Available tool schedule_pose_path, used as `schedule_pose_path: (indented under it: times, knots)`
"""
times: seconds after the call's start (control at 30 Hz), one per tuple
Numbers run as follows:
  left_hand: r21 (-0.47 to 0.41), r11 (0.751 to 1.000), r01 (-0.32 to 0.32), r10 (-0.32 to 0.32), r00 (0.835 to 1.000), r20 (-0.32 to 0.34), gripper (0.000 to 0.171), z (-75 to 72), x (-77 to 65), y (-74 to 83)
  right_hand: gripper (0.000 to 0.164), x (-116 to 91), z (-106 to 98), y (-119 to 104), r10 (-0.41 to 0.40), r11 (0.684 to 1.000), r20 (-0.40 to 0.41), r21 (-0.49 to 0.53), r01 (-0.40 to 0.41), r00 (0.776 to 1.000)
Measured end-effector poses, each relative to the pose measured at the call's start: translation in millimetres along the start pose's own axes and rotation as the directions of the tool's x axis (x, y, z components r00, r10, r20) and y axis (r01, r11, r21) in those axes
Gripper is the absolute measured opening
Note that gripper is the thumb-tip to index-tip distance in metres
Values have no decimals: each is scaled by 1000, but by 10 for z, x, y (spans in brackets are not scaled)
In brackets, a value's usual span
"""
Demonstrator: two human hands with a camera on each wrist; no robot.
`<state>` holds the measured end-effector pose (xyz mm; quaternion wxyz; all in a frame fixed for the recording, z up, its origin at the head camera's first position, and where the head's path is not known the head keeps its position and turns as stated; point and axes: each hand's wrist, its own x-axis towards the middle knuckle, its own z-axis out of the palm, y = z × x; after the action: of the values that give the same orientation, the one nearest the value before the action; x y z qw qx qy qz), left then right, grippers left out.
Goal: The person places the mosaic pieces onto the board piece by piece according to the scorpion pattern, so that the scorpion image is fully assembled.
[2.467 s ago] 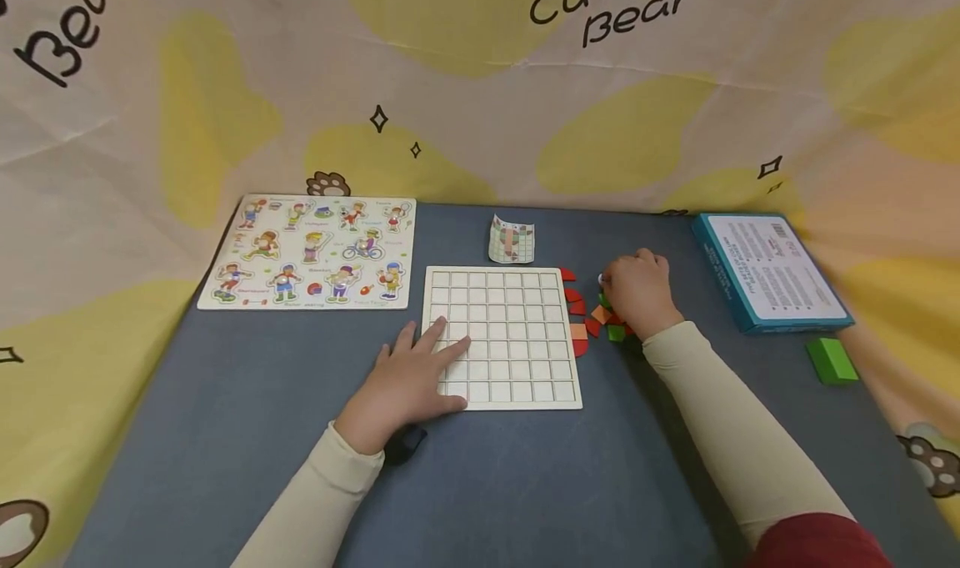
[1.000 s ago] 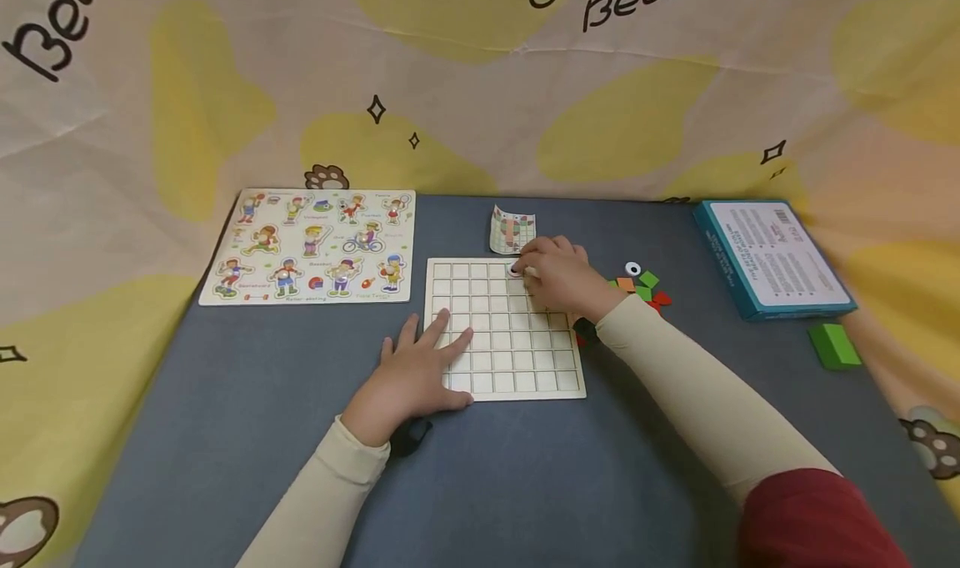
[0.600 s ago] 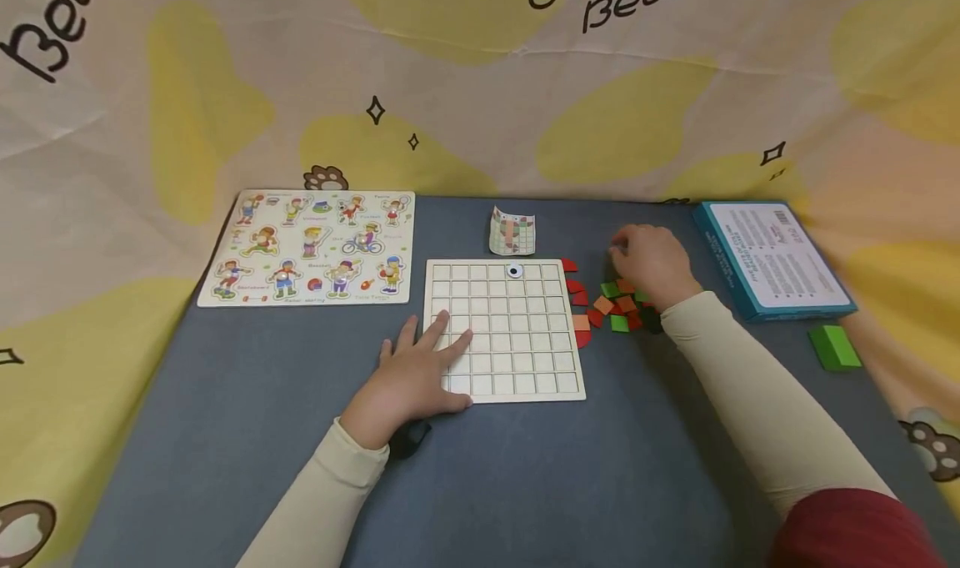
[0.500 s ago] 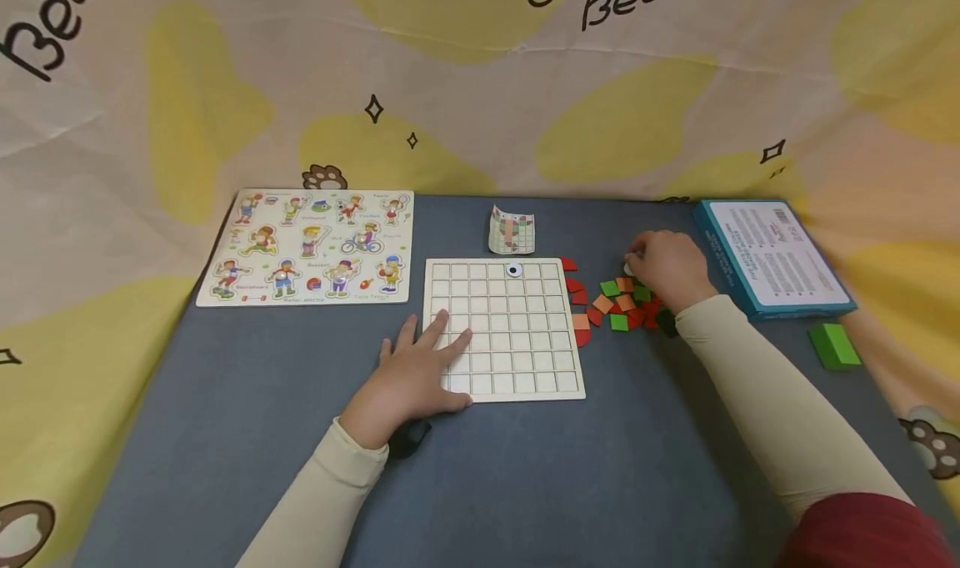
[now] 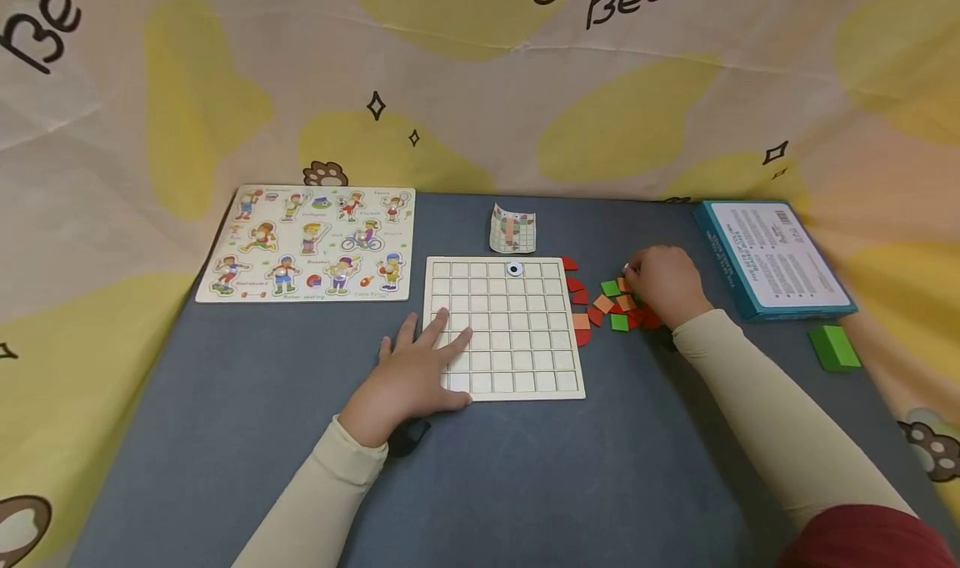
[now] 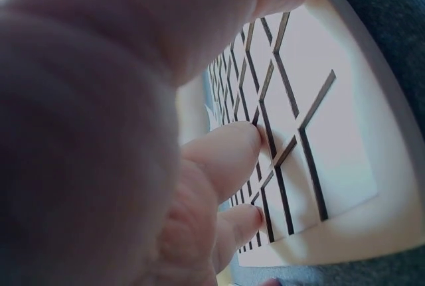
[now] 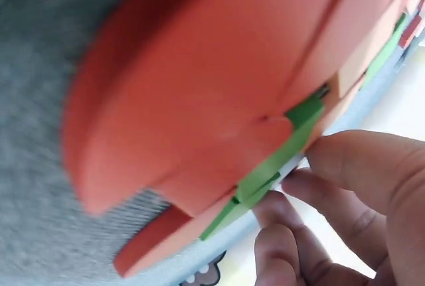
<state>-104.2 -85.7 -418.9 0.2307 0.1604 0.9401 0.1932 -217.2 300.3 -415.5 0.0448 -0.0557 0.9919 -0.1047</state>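
My left hand point(image 5: 408, 380) lies spread on the lower left of a white grid board point(image 5: 525, 332), fingertips on its squares and thumb at the near edge. In the left wrist view, fingers point(image 6: 229, 156) rest against the dark-lined grid point(image 6: 345, 160). A round eye piece point(image 5: 513, 269) sits in the board's top row. My right hand point(image 5: 666, 283) is at the far side of a pile of red, green and orange pieces point(image 5: 619, 323), pinching a small round white piece point(image 5: 626, 268) that its fingers mostly cover. Red and green pieces point(image 7: 199, 100) fill the right wrist view beside the fingertips.
Several red pieces point(image 5: 575, 285) lie along the board's right edge. A small pattern card point(image 5: 513, 229) stands behind the board. A picture puzzle board point(image 5: 307, 247) is at the back left. A teal box point(image 5: 780, 259) and a green block point(image 5: 834, 348) are on the right.
My right hand went from the pile to the board, set the eye piece in the top row, and came back to the pile, onto another white piece. The left hand stayed put.
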Motion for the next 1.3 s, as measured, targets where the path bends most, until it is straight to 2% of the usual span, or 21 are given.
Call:
schedule_pose_path:
  times: [0.2,0.3,0.37,0.47,0.57,0.73,0.87,0.97,1.13,1.3]
  knots:
    - [4,1000,5,-5,1000,4,91,-4,8,10,21,91,-45,-108,10,996,14,87,-12,1000]
    - [9,1000,8,-8,1000,5,91,-2,11,15,19,159,-52,-343,-57,990,-7,131,58,998]
    - [15,1000,10,-10,1000,6,91,-1,10,14,19,209,-39,-585,-119,981,-16,155,120,993]
    - [17,1000,12,-12,1000,8,91,-3,9,10,17,286,18,-982,-227,956,-15,189,226,974]
    - [20,1000,14,-14,1000,8,91,-12,9,7,15,372,117,-1345,-330,926,10,195,322,944]
    - [31,999,12,-12,1000,14,90,-23,11,7,15,476,303,-1727,-473,874,42,142,464,880]
    - [33,999,9,-9,1000,19,91,-19,17,13,24,492,379,-1830,-536,844,12,40,535,844]
    - [30,1000,8,-8,1000,16,91,-16,24,18,26,485,396,-1836,-553,833,-15,-46,552,833]
    - [28,1000,13,-14,1000,15,92,-4,41,5,15,478,411,-1810,-543,837,-35,-99,538,839]
    - [35,999,16,-17,1000,16,92,-1,42,-14,14,441,421,-1829,-523,845,-20,-145,515,852]
